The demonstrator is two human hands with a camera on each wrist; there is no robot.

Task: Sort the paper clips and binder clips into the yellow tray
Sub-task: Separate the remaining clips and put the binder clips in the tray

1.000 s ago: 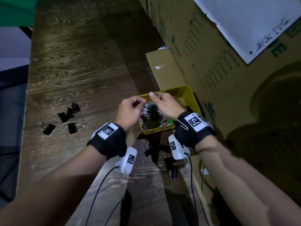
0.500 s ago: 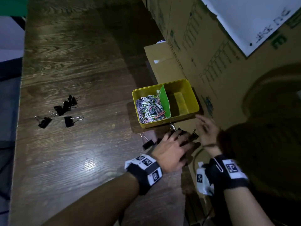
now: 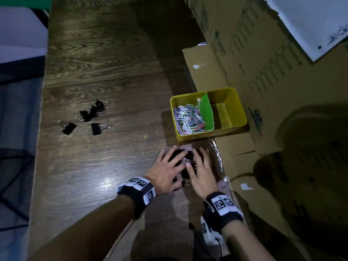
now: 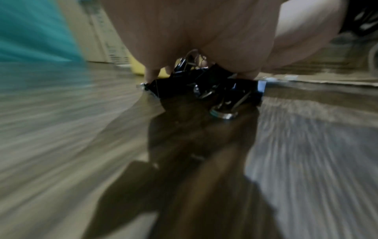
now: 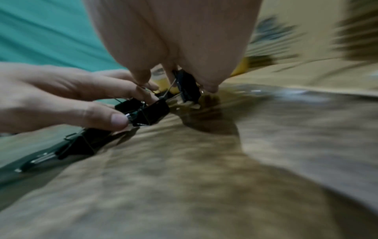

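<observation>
The yellow tray (image 3: 239, 112) stands at the table's right side, split by a green divider (image 3: 207, 112). Coloured paper clips (image 3: 188, 119) fill its left compartment; the right compartment holds nothing. Just in front of it lies a pile of black binder clips (image 3: 180, 157) (image 4: 204, 87) (image 5: 151, 111). My left hand (image 3: 169, 164) (image 4: 204, 32) (image 5: 71, 97) and right hand (image 3: 199, 164) (image 5: 174, 40) lie side by side over this pile. Their fingers are spread and the tips touch the clips. One clip (image 5: 188, 87) stands between my right fingers. More binder clips (image 3: 88, 115) lie scattered at the far left.
Tall cardboard boxes (image 3: 254, 63) wall off the right side, one bearing a white sheet (image 3: 310, 21). Flat cardboard (image 3: 203, 59) lies behind and beside the tray. The wooden table (image 3: 103, 63) ends at its left edge near a dark drop.
Both hands left the tray's divider and came back toward me. The left hand reached the near binder clip pile first, then the right hand swung in beside it.
</observation>
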